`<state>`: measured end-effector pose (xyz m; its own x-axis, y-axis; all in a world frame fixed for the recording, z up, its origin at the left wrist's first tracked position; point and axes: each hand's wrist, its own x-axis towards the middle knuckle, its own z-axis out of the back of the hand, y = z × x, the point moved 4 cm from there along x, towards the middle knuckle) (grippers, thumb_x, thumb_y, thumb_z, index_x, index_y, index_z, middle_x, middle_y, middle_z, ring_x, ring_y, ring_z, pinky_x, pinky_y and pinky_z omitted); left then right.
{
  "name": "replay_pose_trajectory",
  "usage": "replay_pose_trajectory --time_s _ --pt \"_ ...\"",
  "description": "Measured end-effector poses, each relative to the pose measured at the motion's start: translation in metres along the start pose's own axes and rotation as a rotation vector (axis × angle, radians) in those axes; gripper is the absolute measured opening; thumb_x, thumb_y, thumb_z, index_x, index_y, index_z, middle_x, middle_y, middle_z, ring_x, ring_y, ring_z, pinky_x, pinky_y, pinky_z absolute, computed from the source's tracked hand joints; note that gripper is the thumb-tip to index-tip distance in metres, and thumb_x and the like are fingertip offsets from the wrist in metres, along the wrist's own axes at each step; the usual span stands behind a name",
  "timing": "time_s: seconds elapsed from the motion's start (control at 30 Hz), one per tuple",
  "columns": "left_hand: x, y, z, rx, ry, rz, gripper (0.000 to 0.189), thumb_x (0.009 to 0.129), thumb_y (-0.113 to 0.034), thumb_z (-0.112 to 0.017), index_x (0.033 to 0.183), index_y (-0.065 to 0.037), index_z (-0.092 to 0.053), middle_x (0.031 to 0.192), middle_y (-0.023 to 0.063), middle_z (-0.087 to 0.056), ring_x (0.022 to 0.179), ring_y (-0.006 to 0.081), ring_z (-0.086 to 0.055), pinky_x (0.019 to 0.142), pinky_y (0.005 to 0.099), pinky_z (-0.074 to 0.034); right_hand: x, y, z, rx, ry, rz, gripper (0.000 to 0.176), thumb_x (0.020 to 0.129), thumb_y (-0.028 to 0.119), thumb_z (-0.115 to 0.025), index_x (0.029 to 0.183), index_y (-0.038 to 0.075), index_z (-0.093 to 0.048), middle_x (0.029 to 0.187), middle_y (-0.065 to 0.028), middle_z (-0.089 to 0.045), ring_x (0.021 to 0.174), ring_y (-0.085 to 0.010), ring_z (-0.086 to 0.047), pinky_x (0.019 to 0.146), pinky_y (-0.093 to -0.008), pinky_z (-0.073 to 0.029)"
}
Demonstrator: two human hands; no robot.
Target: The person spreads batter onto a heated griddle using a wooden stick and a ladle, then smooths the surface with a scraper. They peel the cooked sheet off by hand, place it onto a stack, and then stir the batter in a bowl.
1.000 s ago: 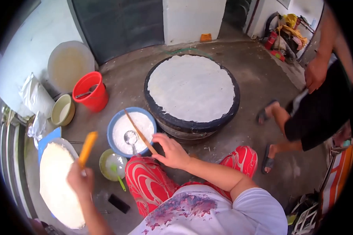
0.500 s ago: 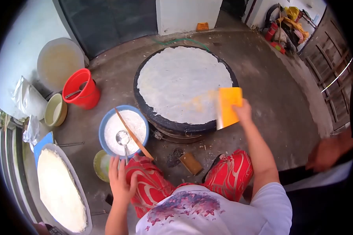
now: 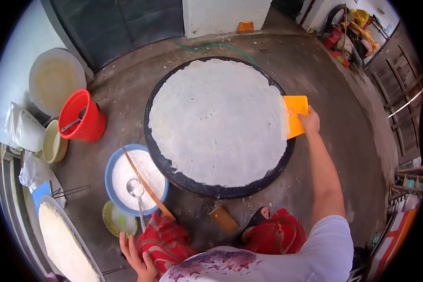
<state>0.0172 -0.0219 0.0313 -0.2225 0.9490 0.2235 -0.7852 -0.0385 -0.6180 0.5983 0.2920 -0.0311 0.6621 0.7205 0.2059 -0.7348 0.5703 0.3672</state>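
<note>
A broad sheet of white batter (image 3: pixel 216 122) covers most of the round black griddle (image 3: pixel 192 187) in front of me. At the griddle's right rim my right hand (image 3: pixel 310 120) grips an orange scraper (image 3: pixel 296 115), its edge at the border of the batter. My left hand (image 3: pixel 138 257) has its fingers apart and holds nothing; it is beside my left thigh, near a small green bowl (image 3: pixel 109 221). Just beyond is a blue basin (image 3: pixel 109 176) of white batter, with a metal ladle (image 3: pixel 135 188) in it and a long wooden strip (image 3: pixel 148 185) lying across it.
A red bucket (image 3: pixel 96 126) and a yellowish bowl (image 3: pixel 50 141) stand left. A stack of pale flat sheets (image 3: pixel 63 239) rests at lower left. A brown block (image 3: pixel 223 219) lies on the floor before my feet. A green hose (image 3: pixel 207 47) runs behind the griddle.
My right hand has carried the scraper rightward to the griddle's rim, and the batter looks smoother. The view has shifted; another person's hand at the right is out of sight.
</note>
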Motion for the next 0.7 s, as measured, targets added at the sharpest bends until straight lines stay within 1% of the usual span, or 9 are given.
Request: replay_pose_trajectory --time_s 0.03,0.1,0.13,0.2,0.27,0.33,0.37,0.57,0.7 --pt "0.005 -0.005 0.0 0.004 0.002 0.01 0.047 0.078 -0.019 -0.046 0.118 0.004 -0.043 0.128 0.0262 -0.032 0.119 0.042 -0.032 0.098 0.0475 -0.024 0.012 0.007 -0.003 -0.004 0.009 0.005 0.046 0.07 0.025 -0.065 0.111 0.009 -0.053 0.105 -0.0126 -0.059 0.098 -0.0296 -0.056 0.084 -0.0372 -0.044" --pt "0.028 -0.027 -0.001 0.071 0.058 -0.029 0.041 0.084 -0.02 -0.046 0.119 0.001 -0.046 0.124 0.0233 -0.038 0.114 0.038 -0.038 0.093 0.0414 -0.035 0.034 0.031 0.006 -0.117 0.054 -0.179 0.051 0.072 0.026 -0.063 0.121 0.016 -0.048 0.113 -0.0107 -0.056 0.104 -0.0275 -0.053 0.086 -0.0363 -0.043" --pt "0.034 -0.028 0.0 0.074 0.051 -0.022 0.041 0.084 -0.02 -0.046 0.119 0.001 -0.046 0.124 0.0233 -0.038 0.114 0.038 -0.038 0.093 0.0414 -0.035 0.051 0.039 -0.009 -0.114 0.057 -0.17 0.051 0.072 0.026 -0.063 0.121 0.016 -0.048 0.113 -0.0107 -0.056 0.104 -0.0275 -0.053 0.086 -0.0363 -0.043" --pt "0.036 -0.019 -0.007 0.133 0.137 -0.01 0.043 0.086 -0.021 -0.043 0.123 0.001 -0.042 0.128 0.0242 -0.033 0.117 0.0388 -0.036 0.093 0.0418 -0.034 0.078 0.061 -0.036 -0.178 0.119 0.013 0.055 0.075 0.027 -0.061 0.126 0.022 -0.043 0.116 -0.0098 -0.054 0.106 -0.0258 -0.052 0.084 -0.0385 -0.044" --pt "0.035 -0.009 -0.012 0.027 0.129 0.091 0.044 0.086 -0.022 -0.043 0.123 0.001 -0.042 0.13 0.0244 -0.033 0.117 0.0393 -0.035 0.093 0.0429 -0.033 0.092 0.087 -0.044 -0.213 0.112 -0.01 0.052 0.076 0.027 -0.059 0.125 0.023 -0.044 0.114 -0.0084 -0.056 0.105 -0.0245 -0.053 0.084 -0.0389 -0.044" --pt "0.046 -0.014 -0.01 0.2 0.196 -0.001 0.044 0.086 -0.024 -0.043 0.122 0.002 -0.043 0.13 0.0244 -0.032 0.117 0.0394 -0.035 0.094 0.0434 -0.032 0.114 0.113 -0.056 -0.32 0.065 -0.004 0.051 0.077 0.026 -0.057 0.126 0.024 -0.043 0.112 -0.0071 -0.057 0.103 -0.0233 -0.054 0.085 -0.0376 -0.043" --pt "0.045 -0.009 -0.011 0.172 0.194 0.02 0.044 0.086 -0.025 -0.043 0.122 0.002 -0.043 0.129 0.0246 -0.033 0.117 0.0396 -0.035 0.095 0.0435 -0.032 0.126 0.124 -0.069 -0.317 0.072 0.007 0.051 0.077 0.026 -0.057 0.126 0.024 -0.043 0.112 -0.0071 -0.057 0.103 -0.0233 -0.054 0.085 -0.0376 -0.043" --pt "0.05 -0.003 -0.012 0.2 0.219 0.086 0.043 0.086 -0.025 -0.042 0.118 0.002 -0.046 0.127 0.0251 -0.035 0.117 0.0401 -0.036 0.096 0.0435 -0.031 0.16 0.235 -0.139 -0.135 0.03 0.433 0.05 0.076 0.021 -0.058 0.123 0.029 -0.045 0.112 -0.0058 -0.056 0.103 -0.0221 -0.053 0.088 -0.0364 -0.041" --pt "0.059 -0.007 -0.009 0.214 0.245 0.112 0.042 0.086 -0.026 -0.042 0.115 0.003 -0.049 0.126 0.0249 -0.036 0.116 0.0404 -0.037 0.096 0.0447 -0.03 0.119 0.343 -0.171 0.006 0.202 0.713 0.049 0.073 0.016 -0.06 0.12 0.027 -0.049 0.11 -0.0061 -0.057 0.103 -0.0227 -0.053 0.088 -0.0353 -0.041"
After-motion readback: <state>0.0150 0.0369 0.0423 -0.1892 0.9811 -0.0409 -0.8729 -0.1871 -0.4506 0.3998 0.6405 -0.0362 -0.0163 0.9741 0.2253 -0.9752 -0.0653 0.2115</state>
